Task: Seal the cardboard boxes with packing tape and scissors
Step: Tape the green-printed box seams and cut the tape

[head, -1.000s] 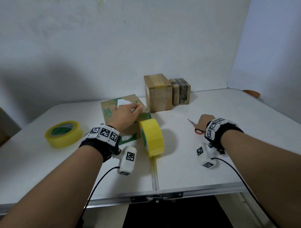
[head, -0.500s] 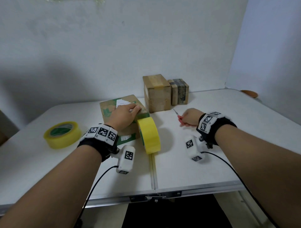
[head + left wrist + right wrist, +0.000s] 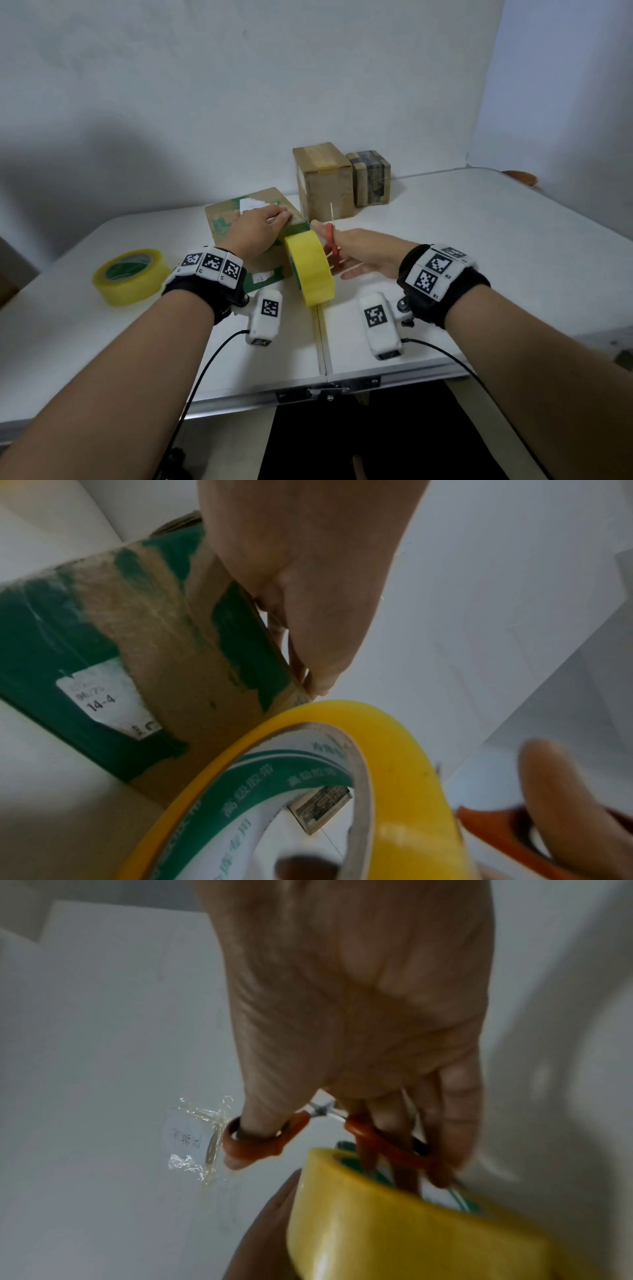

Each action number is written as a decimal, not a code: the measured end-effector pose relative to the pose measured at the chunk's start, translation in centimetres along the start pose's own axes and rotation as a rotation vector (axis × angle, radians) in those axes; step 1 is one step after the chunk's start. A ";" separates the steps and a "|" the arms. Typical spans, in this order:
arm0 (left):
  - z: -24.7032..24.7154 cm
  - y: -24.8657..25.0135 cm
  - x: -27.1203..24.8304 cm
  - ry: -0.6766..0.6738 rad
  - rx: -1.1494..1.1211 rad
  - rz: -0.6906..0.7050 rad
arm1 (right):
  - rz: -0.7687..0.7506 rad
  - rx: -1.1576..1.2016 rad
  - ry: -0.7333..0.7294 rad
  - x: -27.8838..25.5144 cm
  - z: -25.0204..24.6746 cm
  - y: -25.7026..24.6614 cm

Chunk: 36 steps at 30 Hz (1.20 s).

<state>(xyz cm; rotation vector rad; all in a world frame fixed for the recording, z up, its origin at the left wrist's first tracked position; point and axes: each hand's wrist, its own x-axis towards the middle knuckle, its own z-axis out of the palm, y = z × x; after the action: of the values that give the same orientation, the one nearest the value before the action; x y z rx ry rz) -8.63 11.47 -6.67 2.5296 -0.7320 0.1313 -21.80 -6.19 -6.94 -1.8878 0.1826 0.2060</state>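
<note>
The right hand (image 3: 363,255), gripping the red-handled scissors (image 3: 331,245), has swung from the bare tabletop across to the upright yellow tape roll (image 3: 310,267). The blades, which lay low and slanted, now point up just beyond the roll.

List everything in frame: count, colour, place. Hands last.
Green-printed cardboard box: 1, brown with green, table centre, under the left hand.
Upright tape roll: 1, yellow, on edge against that box's right front corner.
Flat tape roll: 1, yellow with green core, table left.
Plain cardboard box: 1, brown, taped, back centre.
Small dark-printed box: 1, brown and black, right of the plain box, touching it.
Scissors: 1, red handles, blades pointing up, beside the upright roll.
Table: 1, white, folding.
Brown object: 1, far right edge, cannot identify.
Left hand: pressing flat on the box top.
Right hand: grip through the scissor handles.
</note>
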 end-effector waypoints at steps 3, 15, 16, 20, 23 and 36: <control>-0.1 0.0 0.1 -0.001 0.012 -0.006 | -0.037 0.106 -0.018 0.1 1.4 0.5; 0.2 0.6 0.0 0.065 0.048 0.004 | 0.003 0.070 -0.102 -1.9 1.9 -1.0; 0.3 0.4 0.1 0.079 0.044 0.013 | -0.001 0.069 -0.098 -2.1 1.8 -1.3; 0.7 -0.1 0.3 0.104 0.039 0.016 | 0.014 0.046 -0.107 -2.2 1.7 -1.7; 1.0 -0.3 0.4 0.118 0.027 0.029 | 0.052 0.094 -0.136 -2.5 1.7 -1.0; 2.0 -0.1 0.0 0.197 0.376 0.185 | 0.094 0.140 -0.102 -2.9 1.6 -1.2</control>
<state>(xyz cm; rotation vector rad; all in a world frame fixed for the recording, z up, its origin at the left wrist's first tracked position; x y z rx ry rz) -8.68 10.53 -8.47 2.7366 -0.9310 0.6259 -24.40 -4.19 -5.66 -1.7273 0.2113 0.3446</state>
